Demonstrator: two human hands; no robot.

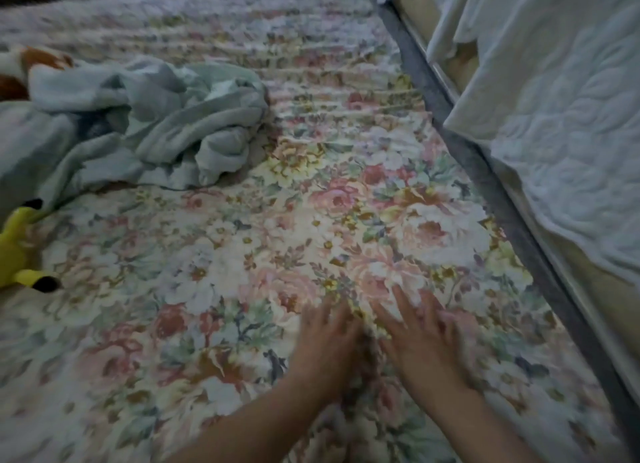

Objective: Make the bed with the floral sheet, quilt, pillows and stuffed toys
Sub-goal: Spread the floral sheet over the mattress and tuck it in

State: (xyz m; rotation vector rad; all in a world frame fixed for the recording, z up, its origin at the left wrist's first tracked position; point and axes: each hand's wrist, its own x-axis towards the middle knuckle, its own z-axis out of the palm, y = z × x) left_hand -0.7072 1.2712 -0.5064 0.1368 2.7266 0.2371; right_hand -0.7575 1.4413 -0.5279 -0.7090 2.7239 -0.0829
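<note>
Floral sheet (pixel 311 220) being smoothed near right edge of bed (pixel 485 175) | left hand (pixel 325 341), right hand (pixel 422 338) laid flat, fingers spread | far ripples (pixel 329 82) judged next

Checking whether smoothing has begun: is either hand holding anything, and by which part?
Nothing is held. The left hand and the right hand lie flat on the floral sheet, fingers spread, side by side.
</note>
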